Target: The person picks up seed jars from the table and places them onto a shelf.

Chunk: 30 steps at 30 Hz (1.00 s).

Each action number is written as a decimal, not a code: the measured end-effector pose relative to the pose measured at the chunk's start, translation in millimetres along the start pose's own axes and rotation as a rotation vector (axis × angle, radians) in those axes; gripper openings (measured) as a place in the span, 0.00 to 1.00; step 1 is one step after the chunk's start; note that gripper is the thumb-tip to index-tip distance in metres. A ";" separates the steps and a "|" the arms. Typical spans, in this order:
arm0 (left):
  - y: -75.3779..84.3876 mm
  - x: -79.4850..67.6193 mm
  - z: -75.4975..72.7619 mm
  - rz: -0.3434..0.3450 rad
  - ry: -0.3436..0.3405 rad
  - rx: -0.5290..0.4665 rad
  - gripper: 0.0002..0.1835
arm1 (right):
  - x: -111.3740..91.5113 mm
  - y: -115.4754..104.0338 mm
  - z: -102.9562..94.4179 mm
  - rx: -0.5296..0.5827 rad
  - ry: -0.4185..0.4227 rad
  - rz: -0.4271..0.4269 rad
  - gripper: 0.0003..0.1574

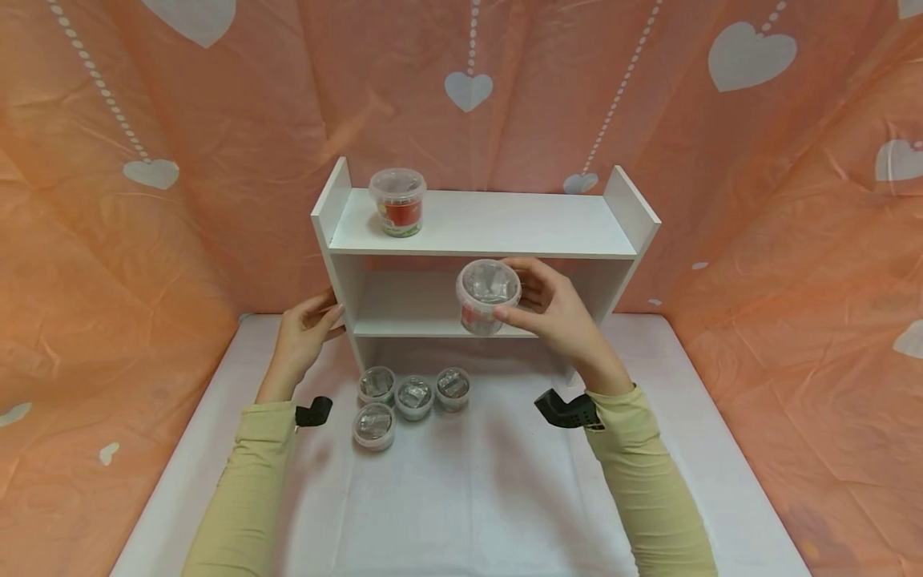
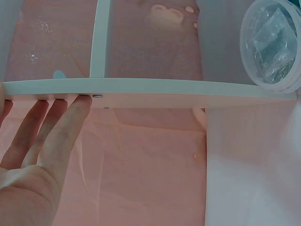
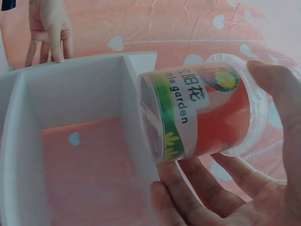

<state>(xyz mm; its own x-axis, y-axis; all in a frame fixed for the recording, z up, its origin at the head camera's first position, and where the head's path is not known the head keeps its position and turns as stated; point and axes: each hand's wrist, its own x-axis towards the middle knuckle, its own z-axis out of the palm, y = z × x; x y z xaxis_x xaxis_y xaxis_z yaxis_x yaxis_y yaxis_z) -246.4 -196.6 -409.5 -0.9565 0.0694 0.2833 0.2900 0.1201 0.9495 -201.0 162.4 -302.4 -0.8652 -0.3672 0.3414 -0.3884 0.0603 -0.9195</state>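
Okay, feed check. I see the right hand (image 1: 558, 308) holding a clear plastic tub (image 1: 490, 282) from its right side, thumb near the rim and the other fingers round the far side. I read the tub as roughly upright, lid toward the head cam. It sits in front of the white shelf (image 1: 490, 224), right of centre, overlapping the middle board's front edge in the head view. Can't tell from here whether it touches that board.

My right wrist view gives the label (image 3: 183, 94): red and green, a flower picture, Chinese characters and the word "garden".

Left hand (image 1: 301, 335) isn't holding a tub; I have its fingers extended, fingertips touching the outer side of the shelf's left side panel.

On the top board, left end, I see a second tub (image 1: 399, 210), upright, also with a red label. Four more tubs (image 1: 414, 394) stand on the white surface (image 1: 447, 513) in front of the shelf's lower left: three in a loose row, one nearer the head cam, below the leftmost. Silvery packets show through their lids.

Both forearms in yellow-green sleeves (image 1: 241, 489), a black wrist unit (image 1: 570, 410) on each. Behind and at the sides I get an orange curtain (image 1: 404, 80) with white hearts (image 1: 469, 91).
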 end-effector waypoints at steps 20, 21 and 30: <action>0.7 0.6 0.0 -0.020 -0.001 -0.007 0.25 | 27.7 -19.7 -7.5 -0.030 0.041 -0.031 0.33; 0.9 0.5 0.0 -0.020 -0.002 -0.008 0.25 | 29.0 -20.0 -8.1 -0.028 0.045 -0.026 0.33; 0.6 -0.4 -0.4 -0.025 0.001 -0.002 0.26 | 40.5 -25.6 -13.3 -0.049 0.078 -0.025 0.31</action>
<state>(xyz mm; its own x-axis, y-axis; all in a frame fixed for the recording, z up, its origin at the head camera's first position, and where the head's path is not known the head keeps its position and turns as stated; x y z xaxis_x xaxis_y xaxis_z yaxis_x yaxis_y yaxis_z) -245.9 -197.0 -409.0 -0.9635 0.0653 0.2597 0.2660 0.1201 0.9565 -230.3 158.4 -262.4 -0.8763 -0.2959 0.3803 -0.4239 0.0984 -0.9003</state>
